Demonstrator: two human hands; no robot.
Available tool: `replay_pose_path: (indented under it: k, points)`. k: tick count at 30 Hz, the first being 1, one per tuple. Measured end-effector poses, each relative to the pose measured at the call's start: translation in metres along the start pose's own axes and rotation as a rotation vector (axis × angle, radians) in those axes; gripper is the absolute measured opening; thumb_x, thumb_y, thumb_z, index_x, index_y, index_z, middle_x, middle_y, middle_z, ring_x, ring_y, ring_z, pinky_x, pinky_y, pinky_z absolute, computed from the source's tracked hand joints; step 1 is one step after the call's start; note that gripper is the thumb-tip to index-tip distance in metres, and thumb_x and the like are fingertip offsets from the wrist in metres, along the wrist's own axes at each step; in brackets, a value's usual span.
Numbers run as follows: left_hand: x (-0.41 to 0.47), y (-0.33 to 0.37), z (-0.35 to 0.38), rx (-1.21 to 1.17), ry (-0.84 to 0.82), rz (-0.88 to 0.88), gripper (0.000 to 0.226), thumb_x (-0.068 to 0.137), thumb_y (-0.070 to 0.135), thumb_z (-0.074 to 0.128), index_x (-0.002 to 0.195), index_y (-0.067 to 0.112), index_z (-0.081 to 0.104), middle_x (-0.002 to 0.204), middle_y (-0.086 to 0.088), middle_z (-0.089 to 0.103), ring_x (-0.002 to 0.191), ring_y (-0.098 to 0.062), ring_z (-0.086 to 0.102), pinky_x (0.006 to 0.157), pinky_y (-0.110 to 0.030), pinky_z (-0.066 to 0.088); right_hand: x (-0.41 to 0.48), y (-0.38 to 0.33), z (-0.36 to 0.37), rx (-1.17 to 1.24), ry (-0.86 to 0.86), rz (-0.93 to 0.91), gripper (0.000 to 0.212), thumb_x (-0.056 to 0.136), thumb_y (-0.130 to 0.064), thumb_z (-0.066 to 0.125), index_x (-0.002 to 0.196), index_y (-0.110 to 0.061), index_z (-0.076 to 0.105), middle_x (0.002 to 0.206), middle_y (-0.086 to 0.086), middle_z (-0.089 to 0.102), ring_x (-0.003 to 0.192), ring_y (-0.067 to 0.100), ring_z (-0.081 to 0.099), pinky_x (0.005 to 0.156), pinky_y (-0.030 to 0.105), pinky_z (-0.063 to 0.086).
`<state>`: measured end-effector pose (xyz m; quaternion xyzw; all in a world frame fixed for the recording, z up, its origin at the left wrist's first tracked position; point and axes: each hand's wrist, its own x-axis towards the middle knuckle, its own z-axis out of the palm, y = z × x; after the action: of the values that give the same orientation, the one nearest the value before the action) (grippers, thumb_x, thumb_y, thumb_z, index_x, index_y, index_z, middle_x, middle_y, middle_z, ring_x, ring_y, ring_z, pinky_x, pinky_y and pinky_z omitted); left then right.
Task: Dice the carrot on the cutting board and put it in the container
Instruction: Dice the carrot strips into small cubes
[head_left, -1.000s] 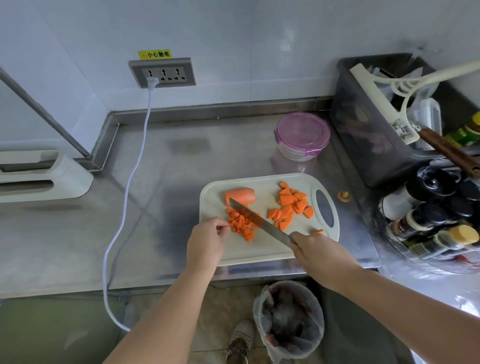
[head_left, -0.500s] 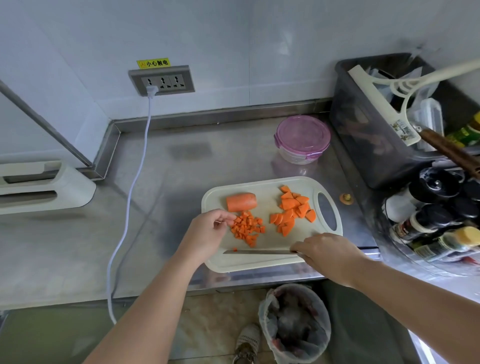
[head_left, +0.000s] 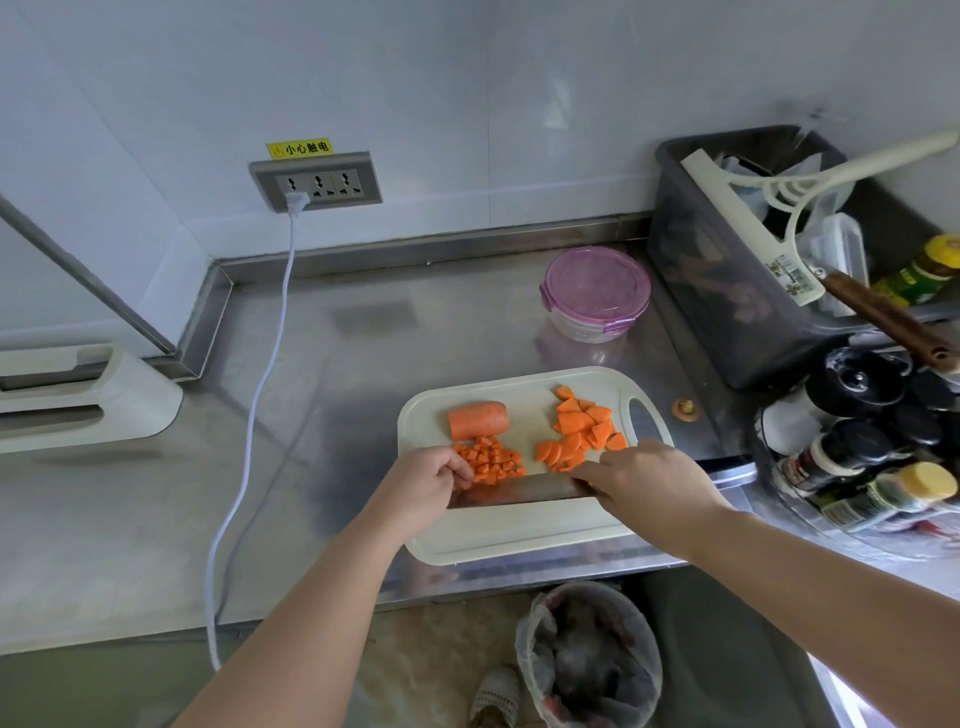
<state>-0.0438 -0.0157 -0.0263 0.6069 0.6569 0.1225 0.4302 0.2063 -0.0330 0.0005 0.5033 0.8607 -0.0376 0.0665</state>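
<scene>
Cutting board (head_left: 519, 540): pale plastic, on the steel surface (head_left: 311, 467); all places below are told from it.
Carrot stub (head_left: 478, 418): on the board's far left part. It is firm and round, so it may roll; I would press it from above with bent fingers.
Dice (head_left: 491, 460): a heap on the board's left middle, just in front of the stub. The pieces are light, loose and probably damp, so they scatter easily; scooping seems safer than pinching.
Slices (head_left: 579, 431): on the board's right part, beside its handle hole, not yet diced.
Knife (head_left: 519, 491): the blade lies flat across the board's middle, against the heap.
Right hand (head_left: 649, 488): grasps the knife; the handle is hidden under it.
Left hand (head_left: 423, 486): fingers curled, touching the heap's left side; I cannot tell if it holds pieces.
Container (head_left: 595, 291): beyond the board's far edge, with its purple lid on.
</scene>
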Motion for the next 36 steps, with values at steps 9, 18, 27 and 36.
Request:
replay_pose_path:
  k: [9,18,27,36]
  points:
    - [0.001,0.023,0.011,0.042,-0.007,0.151,0.041,0.094,-0.003,0.037,0.092,0.025,0.068,0.098,0.014,0.065,0.096,-0.001,0.06,0.078,-0.002,0.038,-0.005,0.009,0.0,-0.063,0.099,-0.012,0.036,0.043,-0.01,0.091,0.068,-0.025,0.069,0.044,-0.006,0.048,0.035,0.017,0.038,0.039,0.022,0.028]
    - [0.013,0.017,0.005,0.273,0.208,0.159,0.036,0.094,0.005,0.042,0.113,0.02,0.069,0.125,0.002,0.061,0.111,-0.017,0.058,0.095,-0.03,0.045,-0.012,0.024,0.001,-0.038,0.136,-0.012,0.034,0.05,-0.006,0.085,0.073,-0.024,0.067,0.048,-0.005,0.049,0.038,0.021,0.046,0.04,0.027,0.042]
    - [0.044,0.053,0.04,0.347,0.233,0.216,0.029,0.091,0.013,0.056,0.118,0.019,0.063,0.115,-0.001,0.065,0.107,-0.02,0.061,0.089,-0.03,0.046,-0.042,0.055,-0.002,0.512,0.047,0.573,0.018,0.098,-0.023,0.046,0.09,-0.029,0.061,0.068,-0.007,0.055,0.069,0.024,0.054,0.059,0.031,0.038]
    - [0.063,0.067,0.073,0.61,0.066,0.233,0.028,0.089,0.027,0.06,0.117,0.024,0.061,0.115,0.0,0.057,0.107,-0.022,0.057,0.085,-0.035,0.05,-0.047,0.052,-0.006,0.613,0.054,0.634,0.013,0.096,-0.021,0.048,0.088,-0.026,0.057,0.062,-0.01,0.047,0.069,0.021,0.051,0.064,0.035,0.042]
